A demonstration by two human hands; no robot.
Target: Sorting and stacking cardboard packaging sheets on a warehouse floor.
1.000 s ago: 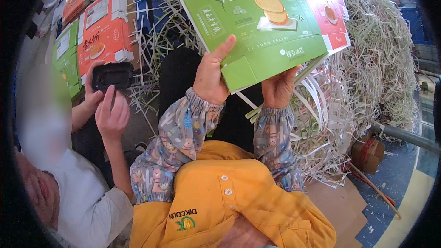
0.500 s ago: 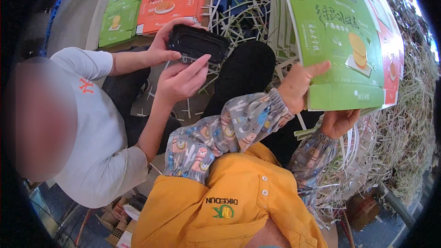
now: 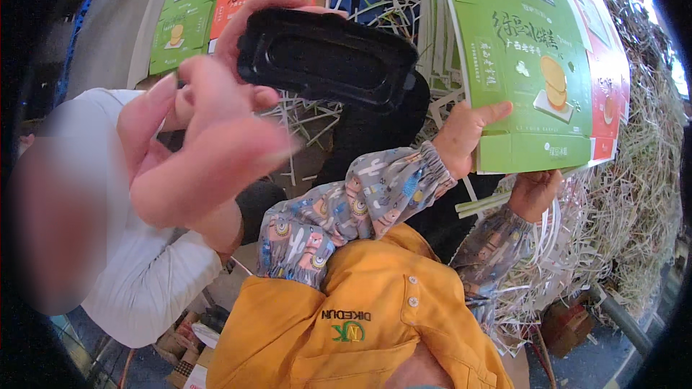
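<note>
My left hand grips the near left corner of a printed cardboard box sheet, its thumb lying on top. The sheet is green with a picture of round yellow cakes, and a red part lies along its right side. Under the near edge, my right hand is closed, its fingers partly hidden by the sheet. A thin pale-green strip sticks out to the left beside my right hand. Whether more sheets are stacked under the top one is hard to tell.
At left, a person in a white shirt holds up a black plastic tray in one hand; the other hand is blurred. Flat green and red box sheets lie behind. Shredded paper strips heap up at right.
The co-worker's black tray has come closer and larger, and their other hand has let go of it and swung left. My hands and the cardboard sheet have barely moved.
</note>
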